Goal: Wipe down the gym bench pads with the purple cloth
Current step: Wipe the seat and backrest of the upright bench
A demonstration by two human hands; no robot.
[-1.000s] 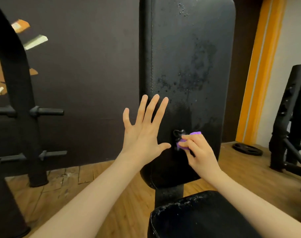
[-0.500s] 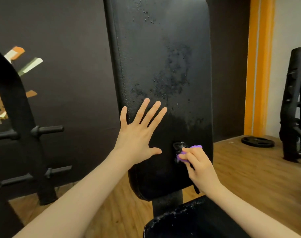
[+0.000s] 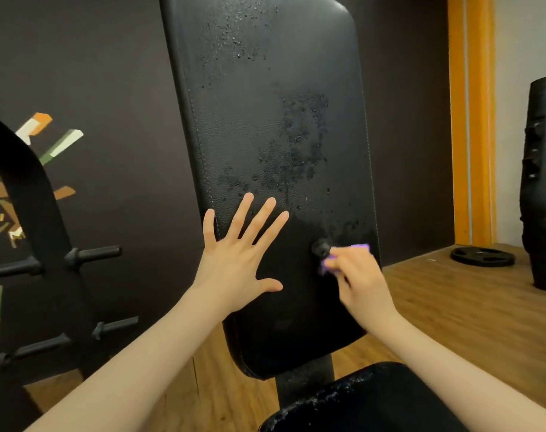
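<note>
The black upright back pad [image 3: 265,126] of the gym bench fills the middle of the view, speckled with droplets across its upper and middle face. My left hand [image 3: 237,260] lies flat against the pad's lower left with fingers spread. My right hand [image 3: 356,275] grips the purple cloth [image 3: 329,263], bunched small, and holds it against the pad's lower right. A small dark object [image 3: 321,247] shows at my right fingertips; what it is I cannot tell. The black seat pad [image 3: 359,400] sits below, wet at its front rim.
A black weight rack with pegs [image 3: 91,254] stands at the left. A weight plate [image 3: 482,256] lies on the wooden floor at the right, beside another black machine [image 3: 543,182]. An orange wall stripe [image 3: 471,120] runs behind.
The view has shifted so the back pad sits more to the left and lower. Both hands keep their places on the pad; the right hand with the cloth has moved slightly.
</note>
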